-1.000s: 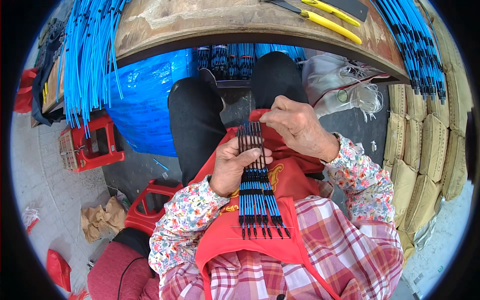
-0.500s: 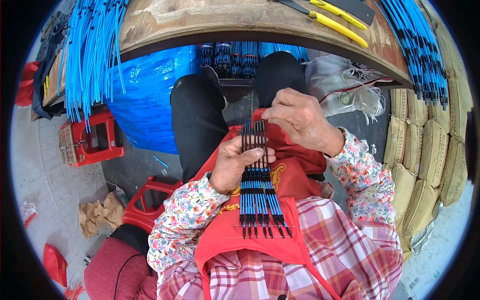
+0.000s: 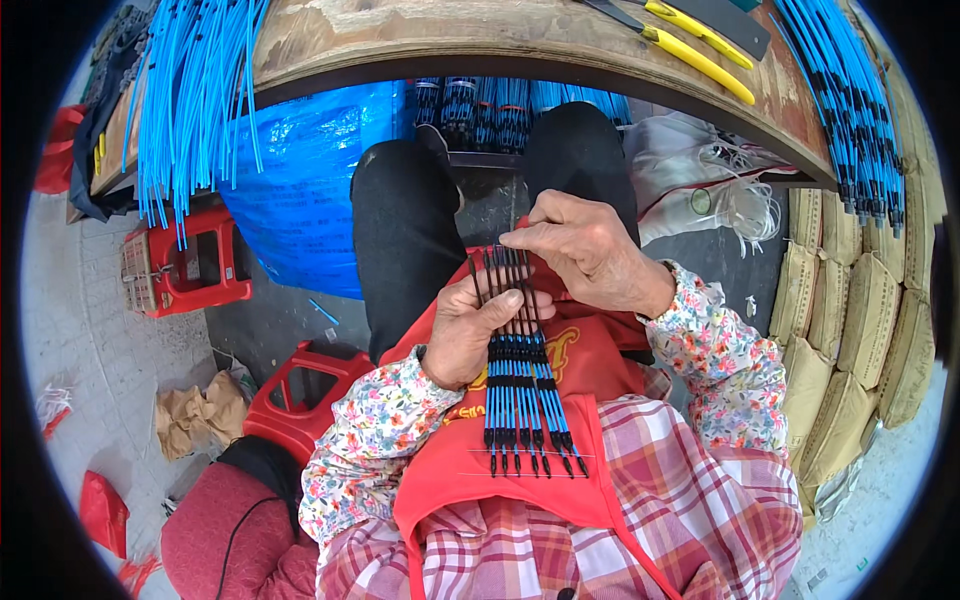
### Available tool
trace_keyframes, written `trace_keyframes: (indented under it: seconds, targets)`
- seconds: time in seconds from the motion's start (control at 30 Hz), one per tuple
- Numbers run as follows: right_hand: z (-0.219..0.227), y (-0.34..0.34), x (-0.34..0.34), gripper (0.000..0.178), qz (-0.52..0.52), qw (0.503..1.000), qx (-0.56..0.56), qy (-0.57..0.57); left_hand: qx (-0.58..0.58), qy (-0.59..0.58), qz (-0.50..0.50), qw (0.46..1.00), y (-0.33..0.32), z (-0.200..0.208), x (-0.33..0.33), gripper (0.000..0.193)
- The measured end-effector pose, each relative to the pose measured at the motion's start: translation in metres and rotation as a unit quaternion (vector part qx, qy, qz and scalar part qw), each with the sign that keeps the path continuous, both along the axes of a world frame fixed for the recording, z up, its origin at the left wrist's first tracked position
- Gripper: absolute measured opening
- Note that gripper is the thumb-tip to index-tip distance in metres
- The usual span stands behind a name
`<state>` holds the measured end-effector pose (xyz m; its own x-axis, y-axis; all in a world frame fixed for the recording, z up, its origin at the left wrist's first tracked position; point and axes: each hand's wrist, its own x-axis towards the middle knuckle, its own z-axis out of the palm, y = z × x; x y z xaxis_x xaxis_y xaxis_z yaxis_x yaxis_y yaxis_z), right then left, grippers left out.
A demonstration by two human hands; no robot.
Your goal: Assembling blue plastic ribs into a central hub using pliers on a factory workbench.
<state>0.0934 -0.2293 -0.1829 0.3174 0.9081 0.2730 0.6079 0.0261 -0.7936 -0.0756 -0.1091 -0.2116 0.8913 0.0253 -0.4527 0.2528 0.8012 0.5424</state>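
Note:
My left hand is closed around a row of several thin blue rods with black bands, its thumb lying across their dark upper parts. The rods fan out over the red apron on my lap, with small black tips at the near end. Fine pale strands cross that near end. My right hand is closed, its thumb and forefinger pinched together at the far black ends of the rods. Whatever is between these fingertips is too small to make out.
A wooden table ahead carries yellow-handled scissors and hanging bunches of blue rods. A blue bag and red stools are at left. Stacked tan packages line the right side, near a white plastic bag.
My right hand has moved left and slightly down, bringing its fingertips to the far ends of the rods. My left hand keeps its hold. The whole view has shifted slightly.

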Motion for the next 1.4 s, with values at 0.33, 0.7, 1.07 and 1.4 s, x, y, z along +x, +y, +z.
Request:
trace_keyframes:
  seconds: [0.33,0.7,1.07,1.4]
  targets:
    - [0.000,0.003,-0.001,0.018,-0.019,0.999,0.020,0.035,-0.026,-0.016,0.001,1.000,0.001,-0.003,0.000,0.037]
    - [0.008,0.010,0.001,0.019,-0.002,0.999,0.009,-0.035,0.043,-0.010,-0.015,0.999,0.000,0.001,0.001,0.045]
    - [0.005,0.017,-0.001,0.034,0.027,0.999,0.030,-0.024,0.027,-0.031,-0.031,0.999,0.003,0.005,0.002,0.057]
    - [0.011,0.020,-0.001,0.052,0.046,0.995,-0.002,-0.092,0.025,-0.041,-0.012,0.999,0.002,0.001,0.001,0.055]
